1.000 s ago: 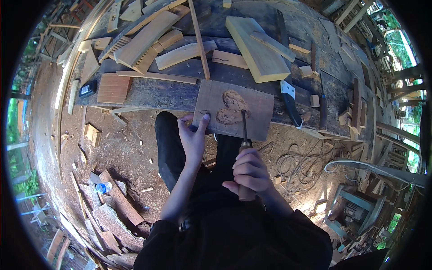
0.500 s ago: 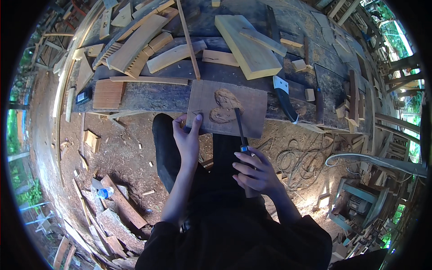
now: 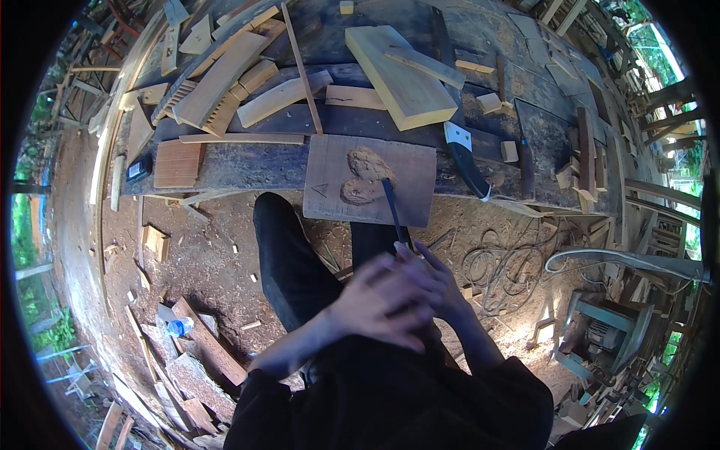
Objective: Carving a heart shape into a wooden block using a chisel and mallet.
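Bench across upper frame; carving, I judge: right hand clasping the chisel, left hand blurred over it, grip unclear. Next cut wants the board steadied.

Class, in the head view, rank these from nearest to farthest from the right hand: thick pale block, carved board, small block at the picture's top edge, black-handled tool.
From the right hand:
1. Carved board, just ahead
2. Black-handled tool, ahead, rightward
3. Thick pale block, beyond the board
4. Small block, top edge
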